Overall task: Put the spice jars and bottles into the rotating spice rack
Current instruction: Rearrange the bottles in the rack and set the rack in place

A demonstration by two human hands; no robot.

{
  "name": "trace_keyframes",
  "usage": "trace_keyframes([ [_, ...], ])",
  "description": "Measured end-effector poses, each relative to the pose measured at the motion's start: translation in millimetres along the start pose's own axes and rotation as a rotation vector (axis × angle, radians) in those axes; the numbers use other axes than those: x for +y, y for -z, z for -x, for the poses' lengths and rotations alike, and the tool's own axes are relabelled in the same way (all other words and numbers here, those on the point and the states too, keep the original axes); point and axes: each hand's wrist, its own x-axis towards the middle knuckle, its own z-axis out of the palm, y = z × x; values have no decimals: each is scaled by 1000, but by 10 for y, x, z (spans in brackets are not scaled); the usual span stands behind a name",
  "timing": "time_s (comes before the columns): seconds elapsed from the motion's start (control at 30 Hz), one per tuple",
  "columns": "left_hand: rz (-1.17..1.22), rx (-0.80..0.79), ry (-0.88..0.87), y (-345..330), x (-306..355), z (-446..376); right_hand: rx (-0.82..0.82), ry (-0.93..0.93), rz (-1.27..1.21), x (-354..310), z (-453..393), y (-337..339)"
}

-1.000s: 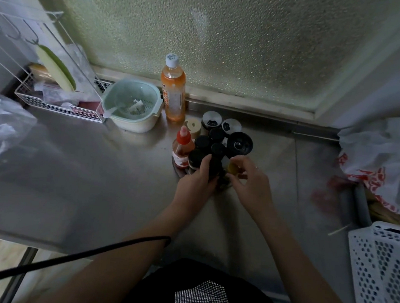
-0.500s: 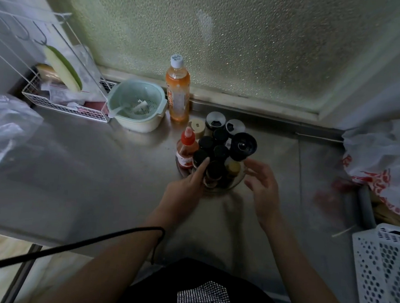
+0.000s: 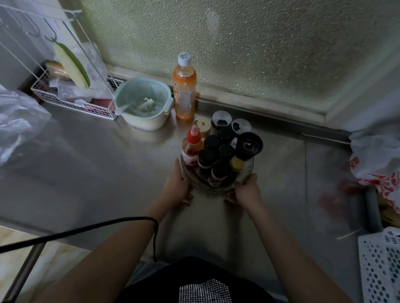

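No text can be read. Handwriting is seen on the white cap (image 3: 184,58) of the orange bottle (image 3: 184,93), and its label is printed, but both are blurred.

The rack (image 3: 211,188), a clear round tray, is sitting on the steel counter and carrying a tight cluster of upright containers: a red-capped squeeze bottle (image 3: 191,148) is standing at its left edge, a large black grinder (image 3: 249,146) at its back right, a yellow-lidded jar (image 3: 236,166) toward its front right, and several black-capped jars (image 3: 207,158) are filling its middle. Just behind the rack, three jars (image 3: 219,121) with pale lids are standing on the counter.
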Motion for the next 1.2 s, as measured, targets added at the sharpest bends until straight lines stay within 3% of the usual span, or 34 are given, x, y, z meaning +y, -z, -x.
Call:
trace_keyframes([
  [0.43,218,11,56,-122,34,66,-39,88,238,-121,-132,201],
  [0.73,-30,119,-79,42,167,-127,-55,-74,4,-5,-61,4],
  [0.87,-14,3,-13,-20,226,-109,-49,-64,-18,1,-139,-23],
  [1.03,-14,84,-144,-21,303,-292,-83,-35,-246,-131,-191,-38],
  [1.2,-29,72,-99,-4,503,-478,-120,-36,-361,-356,-373,-107],
])
